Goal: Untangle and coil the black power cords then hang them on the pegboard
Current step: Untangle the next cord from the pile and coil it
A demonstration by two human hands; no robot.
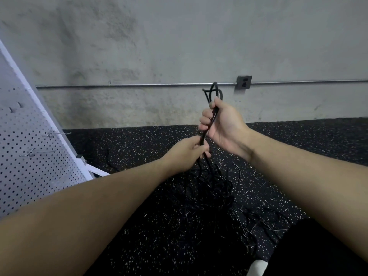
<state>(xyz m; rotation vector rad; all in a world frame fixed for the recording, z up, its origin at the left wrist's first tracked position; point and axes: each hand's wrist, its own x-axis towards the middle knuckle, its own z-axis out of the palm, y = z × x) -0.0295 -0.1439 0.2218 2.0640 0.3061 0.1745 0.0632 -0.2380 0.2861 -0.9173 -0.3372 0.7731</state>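
**Both hands on one cord above the tangle**

A black cord (209, 124) runs nearly upright between the two hands, held out in front of the person above the floor. Its top end pokes out over the right hand (223, 124) in a small loop (214, 92), set against the grey wall. The right hand's fingers (205, 118) are curled tight around the cord, thumb pressed along it near the top. Just below, the left hand (187, 152) grips the same cord, its fingers closed around it, the two hands almost touching.

From under the left hand the cord drops into a loose tangle (211, 188) of black cords heaped on the floor (151, 226). The strands spread out to the right and toward the person, and they are hard to pick apart against the dark, speckled rubber flooring. One stray length (110, 162) lies apart to the left, near the foot of the pegboard.

The pegboard (33, 156) stands at the left, white and slanted across the view, with a few metal hooks (51, 134) sticking out of it; no cord hangs there. Along the concrete wall (159, 46) behind runs a thin metal conduit (129, 85) that meets an outlet box (244, 82) just right of the cord's loop.
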